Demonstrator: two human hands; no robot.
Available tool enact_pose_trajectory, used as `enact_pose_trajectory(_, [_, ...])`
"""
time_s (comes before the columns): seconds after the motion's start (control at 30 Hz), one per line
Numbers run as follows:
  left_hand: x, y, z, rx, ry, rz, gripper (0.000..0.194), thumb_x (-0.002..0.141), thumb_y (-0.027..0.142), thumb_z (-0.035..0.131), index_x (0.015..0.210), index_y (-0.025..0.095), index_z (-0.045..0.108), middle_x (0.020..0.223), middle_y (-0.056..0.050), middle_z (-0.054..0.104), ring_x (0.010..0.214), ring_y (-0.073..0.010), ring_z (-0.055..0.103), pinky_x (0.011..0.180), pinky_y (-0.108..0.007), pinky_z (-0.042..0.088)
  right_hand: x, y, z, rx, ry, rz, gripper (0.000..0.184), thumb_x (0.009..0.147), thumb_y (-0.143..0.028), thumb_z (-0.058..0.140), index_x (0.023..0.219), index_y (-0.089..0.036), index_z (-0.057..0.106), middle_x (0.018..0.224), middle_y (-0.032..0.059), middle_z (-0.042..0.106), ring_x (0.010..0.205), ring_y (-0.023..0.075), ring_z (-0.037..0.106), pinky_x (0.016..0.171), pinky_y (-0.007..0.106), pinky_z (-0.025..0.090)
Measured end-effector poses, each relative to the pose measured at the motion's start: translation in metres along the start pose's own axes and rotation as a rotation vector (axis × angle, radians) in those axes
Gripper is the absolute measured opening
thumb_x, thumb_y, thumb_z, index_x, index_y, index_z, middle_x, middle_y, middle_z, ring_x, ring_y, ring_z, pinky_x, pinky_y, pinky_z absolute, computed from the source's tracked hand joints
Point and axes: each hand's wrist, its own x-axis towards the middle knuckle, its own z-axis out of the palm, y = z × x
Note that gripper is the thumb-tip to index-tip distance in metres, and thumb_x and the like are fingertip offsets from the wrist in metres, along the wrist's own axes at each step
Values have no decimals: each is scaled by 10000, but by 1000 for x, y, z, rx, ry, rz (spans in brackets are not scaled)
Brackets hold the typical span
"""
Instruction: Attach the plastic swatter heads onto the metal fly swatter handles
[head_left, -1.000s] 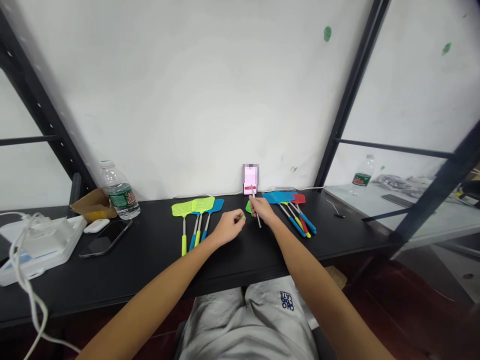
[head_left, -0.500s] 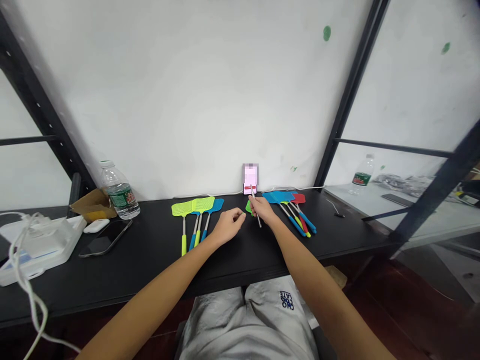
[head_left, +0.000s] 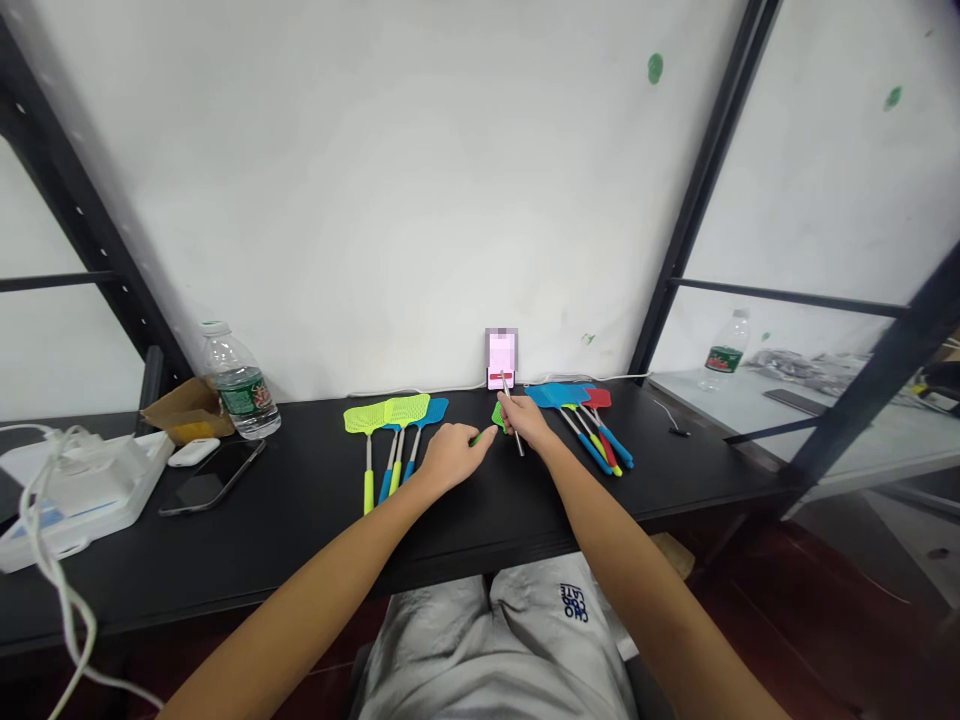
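My right hand (head_left: pixel 526 420) is shut on a thin metal rod (head_left: pixel 512 415), a fly swatter shaft by its look, just beside a small green mesh swatter head (head_left: pixel 498 415) that my fingers partly hide. My left hand (head_left: pixel 450 458) sits close to its left, with its fingertips pinching a small green piece (head_left: pixel 477 438) that points toward that head. Lime and blue fly swatters (head_left: pixel 386 413) lie on the black table (head_left: pixel 525 510) left of my hands. Blue and red swatters (head_left: pixel 566 396) lie fanned out to the right.
A phone (head_left: pixel 501 358) with a blurred screen stands against the wall. Further left are a water bottle (head_left: pixel 240 395), a cardboard box (head_left: pixel 187 410), a smartphone (head_left: pixel 210 478) and a white tray (head_left: pixel 82 490) with a tangled cable. My knees lie below the table edge.
My left hand has moved slightly left, and the small green piece now sticks out further from its fingertips. My right hand and the rod have barely moved.
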Motion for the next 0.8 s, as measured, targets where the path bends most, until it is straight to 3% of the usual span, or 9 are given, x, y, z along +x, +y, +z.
enact_pose_trajectory(0.27, [2, 4, -4, 60, -29, -160, 659, 906, 633, 350, 400, 211, 356, 421, -34, 365, 487, -174, 436, 551, -294, 190, -2, -3, 0, -36, 13, -18, 475, 893, -508, 507, 548, -183, 476, 455, -28, 468, 363, 78, 445, 412, 205, 373])
enact_pose_trajectory(0.8, [3, 9, -9, 18, -43, -162, 625, 914, 578, 356, 409, 209, 365, 420, -20, 349, 461, -153, 389, 534, -299, 193, -1, -1, 0, -50, 9, -23, 476, 903, -505, 493, 550, -185, 472, 460, -23, 468, 367, 82, 452, 414, 211, 374])
